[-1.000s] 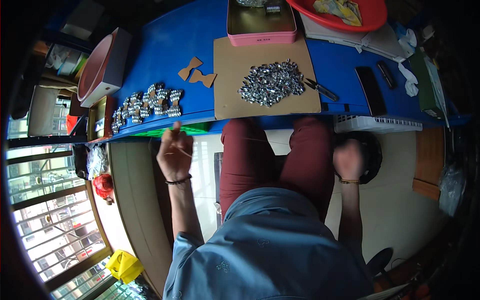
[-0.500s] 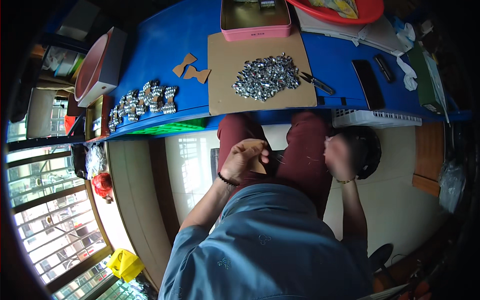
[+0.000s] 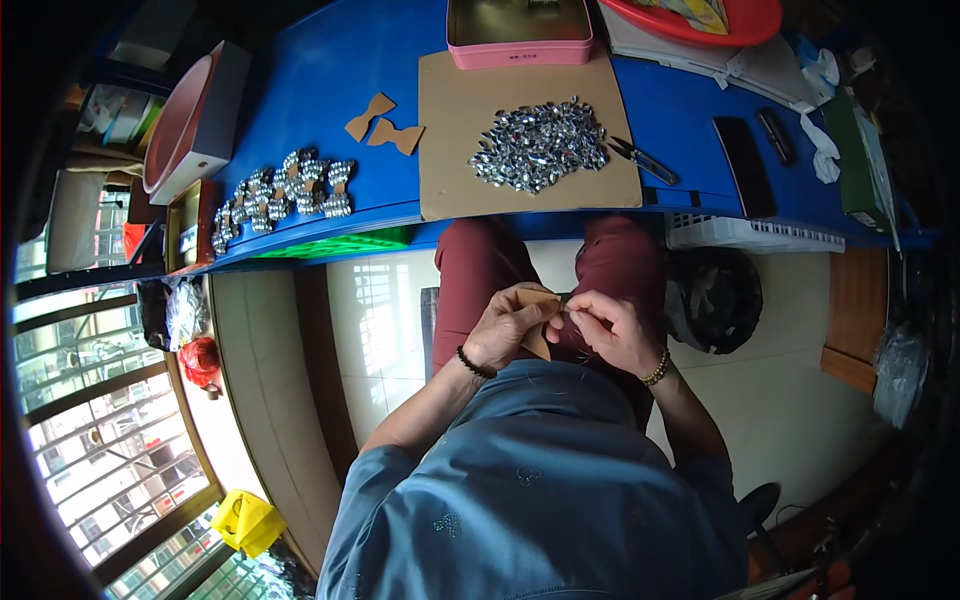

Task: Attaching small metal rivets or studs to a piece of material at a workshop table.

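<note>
Over my lap, my left hand (image 3: 508, 326) is closed on a tan bow-shaped piece (image 3: 537, 344), with the thumb lying across it. Thumb and fingertips of my right hand (image 3: 612, 332) are pinched together right at the piece's right side. Whatever sits in that pinch is too small to make out. Fine pale strands show faintly across my lap. On the blue table ahead, a heap of silvery faceted beads (image 3: 537, 147) lies on a cardboard sheet (image 3: 450, 110). Two more tan bow-shaped pieces (image 3: 396, 136) lie to its left, one above the other.
Several beaded silver bows (image 3: 290, 185) sit along the table's left front edge. Thread snips (image 3: 643, 160) and a black phone (image 3: 744, 165) are on the right. A pink tin (image 3: 520, 52) and a red basin (image 3: 740, 30) stand at the back. Below right is a black bin (image 3: 715, 300).
My right hand has swung in from the right to meet the tan piece, its fingers now pinched there. My left hand has shifted slightly right, still holding the piece.
</note>
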The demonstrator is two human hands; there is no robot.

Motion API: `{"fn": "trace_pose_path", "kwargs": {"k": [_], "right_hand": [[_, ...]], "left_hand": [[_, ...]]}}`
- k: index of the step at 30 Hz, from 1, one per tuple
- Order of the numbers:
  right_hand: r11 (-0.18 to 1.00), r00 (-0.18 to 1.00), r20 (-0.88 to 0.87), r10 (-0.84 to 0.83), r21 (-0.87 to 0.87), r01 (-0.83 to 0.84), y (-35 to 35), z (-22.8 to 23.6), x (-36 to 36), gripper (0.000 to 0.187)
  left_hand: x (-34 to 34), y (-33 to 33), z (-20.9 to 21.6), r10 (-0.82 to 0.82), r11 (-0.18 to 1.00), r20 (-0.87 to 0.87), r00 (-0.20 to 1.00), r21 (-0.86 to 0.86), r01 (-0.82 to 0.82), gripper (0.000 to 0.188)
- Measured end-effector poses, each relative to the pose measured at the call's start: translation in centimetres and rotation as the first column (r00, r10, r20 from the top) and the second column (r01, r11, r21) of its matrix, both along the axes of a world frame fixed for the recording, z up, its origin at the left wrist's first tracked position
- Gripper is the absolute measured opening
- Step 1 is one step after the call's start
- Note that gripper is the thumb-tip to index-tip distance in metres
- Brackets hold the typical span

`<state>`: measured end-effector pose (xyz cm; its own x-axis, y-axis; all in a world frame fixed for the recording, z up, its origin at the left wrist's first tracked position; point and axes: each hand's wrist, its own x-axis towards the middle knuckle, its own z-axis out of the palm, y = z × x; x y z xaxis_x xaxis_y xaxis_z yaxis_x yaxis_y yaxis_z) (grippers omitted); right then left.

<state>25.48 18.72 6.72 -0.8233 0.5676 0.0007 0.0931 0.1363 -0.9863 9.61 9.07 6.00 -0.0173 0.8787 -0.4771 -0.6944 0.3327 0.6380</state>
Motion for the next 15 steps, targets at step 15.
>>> {"fn": "trace_pose_path", "kwargs": {"k": [15], "right_hand": [[0.997, 0.999, -0.038, 0.032, 0.073, -0.029, 0.38, 0.69, 0.17, 0.009]], "left_hand": [[-0.08, -0.1, 0.52, -0.056, 0.998, -0.032, 0.998, -0.04, 0.055, 0.013]]}}
